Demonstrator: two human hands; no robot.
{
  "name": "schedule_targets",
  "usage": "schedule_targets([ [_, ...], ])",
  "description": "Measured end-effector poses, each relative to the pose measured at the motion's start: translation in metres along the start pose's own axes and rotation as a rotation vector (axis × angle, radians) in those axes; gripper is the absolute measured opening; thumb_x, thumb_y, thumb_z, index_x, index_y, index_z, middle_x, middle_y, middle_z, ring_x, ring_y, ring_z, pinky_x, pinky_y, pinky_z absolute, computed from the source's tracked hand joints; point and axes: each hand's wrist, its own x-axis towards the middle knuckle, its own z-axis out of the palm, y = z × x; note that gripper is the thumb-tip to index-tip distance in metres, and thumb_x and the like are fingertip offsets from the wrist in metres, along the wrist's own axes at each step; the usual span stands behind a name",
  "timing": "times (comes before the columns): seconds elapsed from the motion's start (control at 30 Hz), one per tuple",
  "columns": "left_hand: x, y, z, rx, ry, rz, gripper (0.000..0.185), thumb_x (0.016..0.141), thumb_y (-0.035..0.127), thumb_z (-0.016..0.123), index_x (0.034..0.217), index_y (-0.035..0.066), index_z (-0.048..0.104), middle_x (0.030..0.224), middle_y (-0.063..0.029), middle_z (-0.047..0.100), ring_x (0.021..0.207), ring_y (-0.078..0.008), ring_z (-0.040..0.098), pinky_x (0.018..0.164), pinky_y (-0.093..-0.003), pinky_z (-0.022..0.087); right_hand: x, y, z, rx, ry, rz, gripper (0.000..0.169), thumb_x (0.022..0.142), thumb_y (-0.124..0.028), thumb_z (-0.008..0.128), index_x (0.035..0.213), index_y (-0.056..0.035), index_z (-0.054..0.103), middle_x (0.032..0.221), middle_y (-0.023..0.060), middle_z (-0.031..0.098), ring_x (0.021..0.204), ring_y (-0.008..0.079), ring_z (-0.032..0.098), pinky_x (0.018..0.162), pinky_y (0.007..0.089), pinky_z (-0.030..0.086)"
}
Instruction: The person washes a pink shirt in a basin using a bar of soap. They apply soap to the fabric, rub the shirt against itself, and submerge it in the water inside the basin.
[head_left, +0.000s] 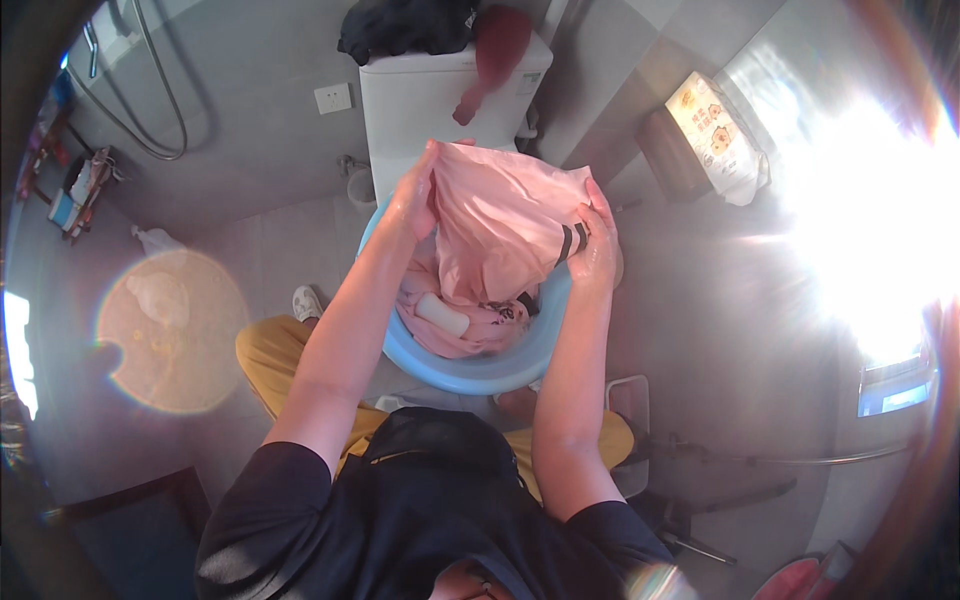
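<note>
A wet-looking pink garment (499, 217) with two dark stripes near one edge is stretched between my hands. My left hand (416, 195) grips its upper left corner, and my right hand (595, 240) grips the right edge beside the stripes. The cloth hangs over a round light-blue plastic basin (465, 379), its lower part reaching the other laundry inside. In the basin lie more pink cloth (450, 345) with a dark printed pattern and a white rounded object (442, 315), perhaps a bar of soap. The garment hides the basin's far side.
Behind the basin stands a white toilet (420, 97), with black cloth (409, 30) on its tank. A tissue pack (716, 139) hangs or sits at the right wall. A shower hose (161, 82) hangs at upper left. Strong glare covers the right side.
</note>
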Motion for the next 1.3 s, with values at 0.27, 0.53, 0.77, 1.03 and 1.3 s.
schedule_targets([
  [0.27,0.014,-0.084,-0.071,1.284,0.051,0.117,0.050,0.091,0.029,0.048,0.137,0.013,0.037,0.133,-0.0166,0.045,0.122,-0.0310,0.042,0.101,-0.0384,0.037,0.004,0.075,-0.042,-1.009,-0.156,-0.010,0.024,0.082,-0.011,0.057,0.104,-0.0049,0.064,0.102,0.0119,0.065,0.087,0.0183,0.061,0.078,0.0300,0.047],
  [0.53,0.021,-0.130,-0.061,1.934,-0.009,-0.041,0.042,0.089,0.023,0.044,0.131,0.017,0.043,0.136,-0.0164,0.038,0.112,-0.0342,0.052,0.088,-0.0438,0.048,-0.018,0.170,-0.030,-1.720,-0.095,-0.413,0.022,0.084,-0.019,0.052,0.098,-0.0036,0.059,0.096,0.0213,0.059,0.092,0.0388,0.054,0.078,0.0481,0.043],
  [0.77,0.048,-0.163,-0.100,2.082,0.078,0.040,0.036,0.089,0.024,0.045,0.123,0.013,0.045,0.128,-0.0183,0.043,0.091,-0.0331,0.062,0.074,-0.0442,0.054,-0.001,0.204,-0.040,-1.684,0.046,-0.456,0.027,0.085,-0.024,0.051,0.101,-0.0036,0.059,0.102,0.0220,0.056,0.098,0.0382,0.052,0.084,0.0456,0.042],
  [1.03,0.059,-0.164,-0.098,1.841,0.187,-0.116,0.036,0.086,0.015,0.046,0.122,0.010,0.044,0.113,-0.0192,0.053,0.082,-0.0337,0.064,0.068,-0.0462,0.054,0.030,0.261,-0.080,-1.722,0.128,-0.172,0.032,0.091,-0.024,0.042,0.110,-0.0040,0.058,0.112,0.0190,0.056,0.104,0.0343,0.052,0.091,0.0446,0.039],
  [1.3,0.039,-0.150,-0.096,1.984,-0.031,0.421,0.041,0.084,0.011,0.049,0.124,0.006,0.045,0.118,-0.0172,0.050,0.101,-0.0355,0.058,0.085,-0.0463,0.049,0.014,0.171,-0.046,-1.751,-0.290,-0.127,0.031,0.087,-0.011,0.044,0.115,0.0016,0.050,0.104,0.0266,0.053,0.101,0.0423,0.054,0.086,0.0476,0.045],
])
